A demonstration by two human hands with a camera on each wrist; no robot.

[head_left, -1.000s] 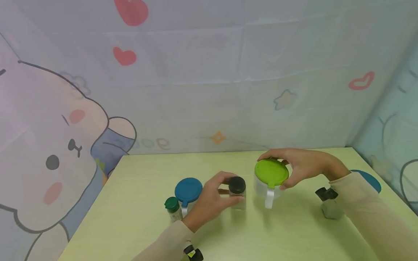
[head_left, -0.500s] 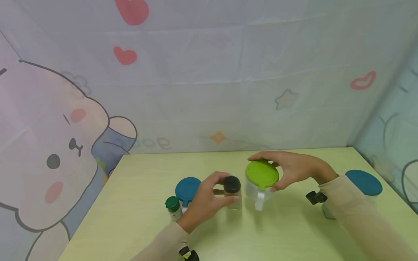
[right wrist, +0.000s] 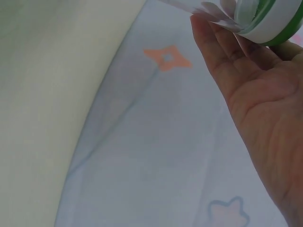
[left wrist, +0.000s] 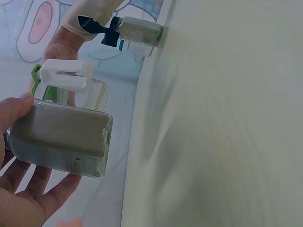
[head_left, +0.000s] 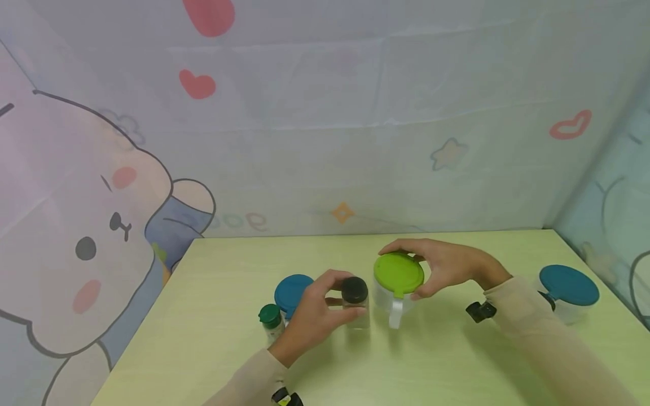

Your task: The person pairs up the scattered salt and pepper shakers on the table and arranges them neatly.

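My left hand [head_left: 321,316] grips a square clear glass jar with a black lid [head_left: 354,290], thumb on the near side and fingers behind. In the left wrist view the jar's [left wrist: 61,137] flat base and side face the camera, with its contents not plain. Close on its right, my right hand [head_left: 449,268] holds a clear canister with a green flip lid [head_left: 398,272] from above, fingers and thumb round its rim. The canister's white handle [head_left: 395,313] points toward me. The right wrist view catches only part of the canister [right wrist: 272,21] above my fingers.
Left of my left hand stand a blue-lidded container [head_left: 293,293], partly hidden, and a small green-capped shaker [head_left: 271,321]. A larger blue-lidded container [head_left: 569,286] is by the right sleeve. Another glass jar [left wrist: 139,32] shows in the left wrist view. A printed cloth [head_left: 315,141] hangs behind.
Both hands have moved left with the jar and the canister, the right one farther, so the two now sit closer together. The right sleeve has uncovered the right blue lid and covered a jar.
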